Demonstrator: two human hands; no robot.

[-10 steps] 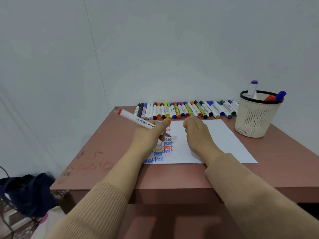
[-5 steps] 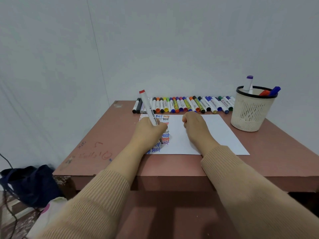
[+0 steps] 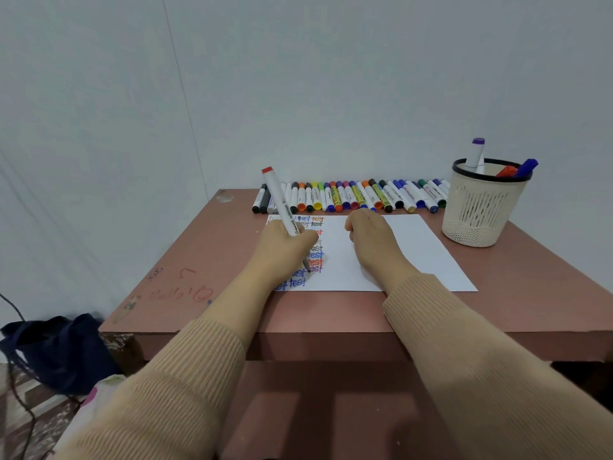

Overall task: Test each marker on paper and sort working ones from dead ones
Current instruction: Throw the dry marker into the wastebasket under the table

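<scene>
My left hand (image 3: 282,244) grips a white marker (image 3: 278,199) with a red end, held steeply with its dark tip touching the white paper (image 3: 414,254). Beneath the tip is a column of the word "test" written in several colours. On the paper's middle rests my right hand (image 3: 371,240), curled into a fist; whether it holds anything is hidden. A row of several capped markers (image 3: 351,195) lies along the far edge of the table. The cream mesh basket (image 3: 477,214) at the right holds three markers: purple-capped (image 3: 475,152), red (image 3: 506,171) and blue (image 3: 527,167).
The reddish-brown table (image 3: 530,293) has scribbles near its left edge. It stands in a corner against grey walls. A dark blue bag (image 3: 56,350) and a cable lie on the floor at the left.
My left hand swung the marker from pointing left to nearly upright and brought its tip down onto the paper. The right fist stayed put on the sheet.
</scene>
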